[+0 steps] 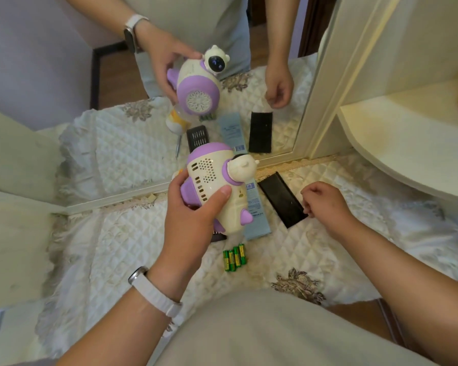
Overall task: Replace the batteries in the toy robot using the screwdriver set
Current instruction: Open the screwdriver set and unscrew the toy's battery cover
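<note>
My left hand [193, 215] grips the cream and purple toy robot [217, 180] and holds it above the quilted table cover, its back with the speaker holes facing me. My right hand [325, 202] hovers to the right with its fingers loosely curled, touching the near end of a black screwdriver-set case part [280, 198]. Several green batteries [234, 257] lie side by side below the robot. A pale blue sleeve of the set [257, 212] lies under the robot. Part of another dark tray shows under my left hand.
A mirror [143, 114] stands right behind the work area and repeats the robot, my hands and the case parts. A cream shelf unit [407, 143] is at the right. The quilted cover [117, 247] spreads over the surface, and my own body is at the bottom edge.
</note>
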`<state>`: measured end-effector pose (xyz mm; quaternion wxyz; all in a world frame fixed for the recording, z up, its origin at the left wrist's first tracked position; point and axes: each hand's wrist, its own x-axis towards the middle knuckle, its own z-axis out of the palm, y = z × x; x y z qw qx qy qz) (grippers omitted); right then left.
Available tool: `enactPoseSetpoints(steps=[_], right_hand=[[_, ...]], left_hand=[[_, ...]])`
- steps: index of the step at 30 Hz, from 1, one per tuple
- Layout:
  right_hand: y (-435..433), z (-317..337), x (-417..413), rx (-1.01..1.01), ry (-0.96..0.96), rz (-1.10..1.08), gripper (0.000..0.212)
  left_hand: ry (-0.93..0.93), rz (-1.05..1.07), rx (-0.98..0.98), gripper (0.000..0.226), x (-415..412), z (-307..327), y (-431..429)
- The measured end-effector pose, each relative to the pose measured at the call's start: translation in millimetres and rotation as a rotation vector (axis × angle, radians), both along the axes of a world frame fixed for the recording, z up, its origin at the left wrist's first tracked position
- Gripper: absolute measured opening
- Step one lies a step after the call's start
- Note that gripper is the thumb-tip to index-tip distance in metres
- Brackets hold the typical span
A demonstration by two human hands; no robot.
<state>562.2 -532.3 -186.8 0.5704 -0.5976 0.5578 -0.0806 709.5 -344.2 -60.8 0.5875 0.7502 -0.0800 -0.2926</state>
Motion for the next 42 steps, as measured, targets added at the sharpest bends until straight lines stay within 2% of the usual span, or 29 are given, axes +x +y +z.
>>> enactPoseSetpoints(steps=[4,9,12,16,22,30,38,42], right_hand=[[19.0,41.5,-6.8,0.067,-0.151,-0.021,0.013],[59.2,100.5,-6.8,0.166,-0.395,0.134,0.018],[79.7,131.9,-4.5,0.277,-0.591,0.252,0.036],[92.6,162.4,4.9,0.377,-0.73,0.364,0.074],[100.5,179.3,16.2,0.427,-0.922,0.418,0.061],[113.3,193.1,36.6,0.559,-1.095,0.44,0.065],[132.6,199.8,37.0,0.403,-1.13,0.409,0.069],[136.2,205.0,37.9,0.191,-1.075,0.428,0.072]], left_hand=[[-0.011,-0.021,-0.061,0.066,-6.9,13.9,8.4],[-0.079,-0.055,-0.167,0.08,-18.5,36.6,22.6],[-0.144,-0.072,-0.233,0.079,-20.3,47.1,30.4],[-0.26,-0.097,-0.291,0.076,-19.0,56.9,37.6],[-0.363,-0.134,-0.337,0.079,-15.6,61.0,43.3],[-0.37,-0.118,-0.378,0.088,-8.4,67.4,51.2],[-0.357,-0.192,-0.392,0.096,-6.0,62.5,67.8],[-0.322,-0.218,-0.42,0.095,-7.3,62.4,65.4]])
